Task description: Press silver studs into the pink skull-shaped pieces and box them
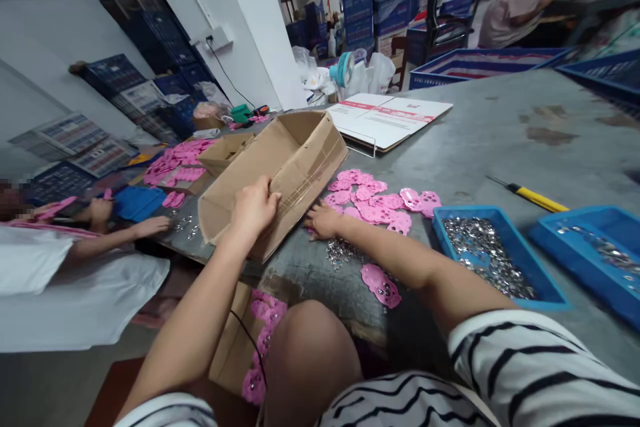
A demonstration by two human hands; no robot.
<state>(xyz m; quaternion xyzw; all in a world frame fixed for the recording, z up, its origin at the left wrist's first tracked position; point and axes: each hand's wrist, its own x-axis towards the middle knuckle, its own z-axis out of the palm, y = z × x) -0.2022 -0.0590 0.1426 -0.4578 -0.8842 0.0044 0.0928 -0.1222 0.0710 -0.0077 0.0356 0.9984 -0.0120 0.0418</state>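
Observation:
My left hand (pixel 254 212) is closed over the near rim of a brown cardboard box (pixel 305 170), which sits tilted on the grey table. Just right of the box, my right hand (pixel 323 219) reaches low to the tabletop. Its fingers are partly spread near the box's lower edge; something pink shows under the fingertips, too small to make out. A pile of pink flat pieces (pixel 375 203) lies beyond that hand. Small shiny metal parts (pixel 341 253) are heaped beside its wrist. One pink piece with metal bits (pixel 381 285) lies nearer me.
A blue tray of metal parts (pixel 487 250), another blue tray (pixel 595 247) and a yellow-handled tool (pixel 535 197) lie to the right. Behind the box is a flattened white carton (pixel 387 119). A co-worker's arm (pixel 117 240) reaches in at left. Below the table, a carton holds pink pieces (pixel 265 327).

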